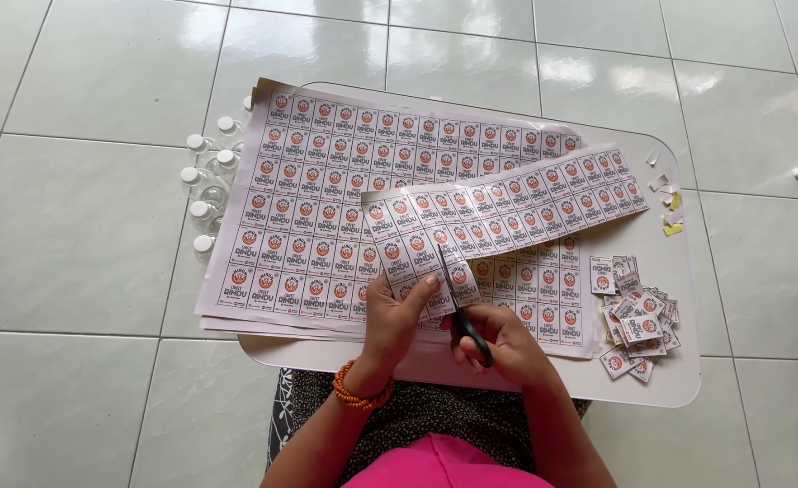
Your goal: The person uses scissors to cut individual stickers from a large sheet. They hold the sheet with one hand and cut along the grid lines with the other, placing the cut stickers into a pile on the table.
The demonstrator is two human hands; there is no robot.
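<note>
A long paper strip of small printed white-and-orange labels (pixel 498 212) lies slanted across the white rounded tabletop (pixel 688 380). The left hand (pixel 397 316) has its fingers clamped on the strip's near end, while the right hand (pixel 505 342), fingers closed through the handles, works black-handled scissors (pixel 460 307) up into it. A small heap of cut labels (pixel 638 316) sits at the right; the large uncut label sheets (pixel 326 208) underneath suggest most cutting remains. Clear white-capped bottles (pixel 207 185) stand on the glossy pale tiled floor (pixel 73 226).
</note>
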